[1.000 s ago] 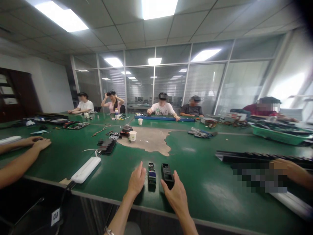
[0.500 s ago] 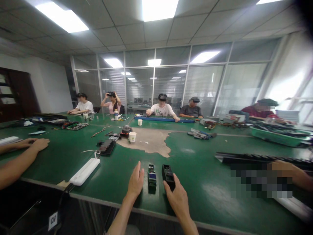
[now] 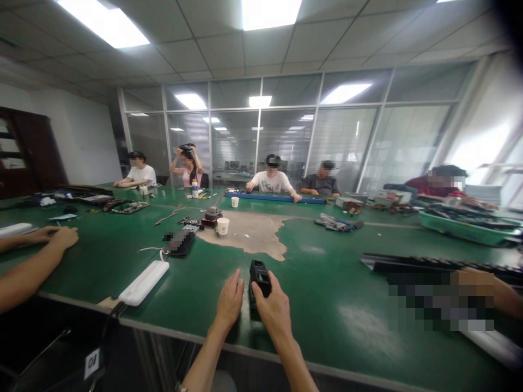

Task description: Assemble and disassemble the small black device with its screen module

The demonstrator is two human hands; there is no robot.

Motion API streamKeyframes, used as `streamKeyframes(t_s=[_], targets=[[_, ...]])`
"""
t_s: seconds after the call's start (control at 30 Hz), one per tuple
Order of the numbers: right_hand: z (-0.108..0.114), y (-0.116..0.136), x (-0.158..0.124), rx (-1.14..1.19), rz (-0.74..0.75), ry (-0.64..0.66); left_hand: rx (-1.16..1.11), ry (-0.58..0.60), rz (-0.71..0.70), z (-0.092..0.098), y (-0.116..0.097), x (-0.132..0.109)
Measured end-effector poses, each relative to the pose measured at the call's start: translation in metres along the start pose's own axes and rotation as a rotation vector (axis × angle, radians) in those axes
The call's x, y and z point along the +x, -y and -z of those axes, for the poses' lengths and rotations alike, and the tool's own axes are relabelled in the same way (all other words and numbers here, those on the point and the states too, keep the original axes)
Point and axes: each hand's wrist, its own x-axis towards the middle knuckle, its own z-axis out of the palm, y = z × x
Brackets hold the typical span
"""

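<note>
While pinching the black module (image 3: 260, 275) in the right hand (image 3: 274, 311), with fingers closed around its near end just above the green table (image 3: 327, 294), keep it level and squared over the dark piece (image 3: 250, 305) mostly hidden beneath. Rest the left hand (image 3: 230, 300) flat alongside, fingers loosely together and holding nothing, steadying that lower piece. Lower slowly, without tilting, well apart from the white power strip (image 3: 144, 282).

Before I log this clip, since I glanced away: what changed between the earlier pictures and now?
The right hand lifted the black casing off the green table and carried it left, in front of the small blue-faced module, now mostly hidden. The left hand stayed resting beside it; the white power strip did not move.
</note>
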Motion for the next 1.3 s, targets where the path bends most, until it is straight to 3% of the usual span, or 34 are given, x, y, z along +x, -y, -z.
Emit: streamKeyframes(t_s=[0.8, 1.17, 1.3], targets=[[-0.023, -0.017, -0.024, -0.184, 0.025, 0.028, -0.004, -0.009, 0.002, 0.001, -0.002, -0.001], [-0.026, -0.036, -0.025, -0.028, 0.206, 0.033, 0.008, 0.017, 0.014, 0.004, -0.007, -0.002], [-0.032, -0.032, -0.028, -0.044, 0.168, 0.034, 0.037, 0.046, 0.005, 0.005, -0.011, -0.003]])
